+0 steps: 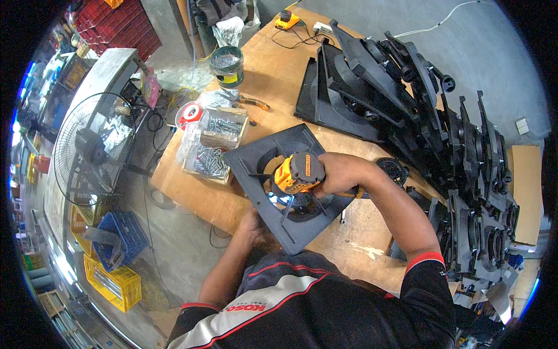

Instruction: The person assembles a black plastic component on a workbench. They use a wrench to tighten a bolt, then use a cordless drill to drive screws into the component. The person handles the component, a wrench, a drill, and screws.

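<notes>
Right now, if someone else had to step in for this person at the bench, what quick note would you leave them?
Right hand: grips a yellow and black cordless driver, tip down into the middle of the square black plastic fan frame, its work light on.
Left hand: steadies the frame's near edge at the wooden workbench rim.
Supplies: open cardboard boxes of silver screws lie left of the frame.
Done: cannot tell how many screws are in.
Left: a large stack of similar black frames leans at the right.
</notes>
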The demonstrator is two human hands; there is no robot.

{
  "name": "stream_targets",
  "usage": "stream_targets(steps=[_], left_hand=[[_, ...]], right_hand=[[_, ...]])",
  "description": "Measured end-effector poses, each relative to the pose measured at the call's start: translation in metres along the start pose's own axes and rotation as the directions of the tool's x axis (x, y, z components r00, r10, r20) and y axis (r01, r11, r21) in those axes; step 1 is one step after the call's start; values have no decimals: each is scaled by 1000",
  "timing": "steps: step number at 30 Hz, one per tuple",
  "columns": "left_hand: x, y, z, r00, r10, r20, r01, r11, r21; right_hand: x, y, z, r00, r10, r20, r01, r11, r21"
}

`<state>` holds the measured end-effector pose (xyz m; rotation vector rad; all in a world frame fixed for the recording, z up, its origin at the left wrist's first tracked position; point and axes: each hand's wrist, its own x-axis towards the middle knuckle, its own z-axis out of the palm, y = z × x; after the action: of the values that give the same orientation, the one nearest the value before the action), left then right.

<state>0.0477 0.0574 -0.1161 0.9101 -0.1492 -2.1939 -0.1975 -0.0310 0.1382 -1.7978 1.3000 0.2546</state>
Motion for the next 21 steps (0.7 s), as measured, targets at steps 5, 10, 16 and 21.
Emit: stream_targets(steps=[5, 10, 16, 21], left_hand=[[5, -2, -10, 1000, 2, 13, -3, 999, 38], [-6, 11, 15, 1000, 3, 15, -2, 1000, -12], [-4, 10, 13, 998, 24, -51, -22, 999, 40], [6, 16, 6, 944, 297, -146, -270, 947, 175]], right_hand=[[0, -3, -1, 1000, -12, 7, 12, 1000, 1], [-2, -5, -7, 1000, 0, -29, -1, 1000, -21], [0, -2, -8, 1000, -9, -4, 9, 998, -55], [8, 5, -7, 999, -26, 44, 29, 997, -71]])
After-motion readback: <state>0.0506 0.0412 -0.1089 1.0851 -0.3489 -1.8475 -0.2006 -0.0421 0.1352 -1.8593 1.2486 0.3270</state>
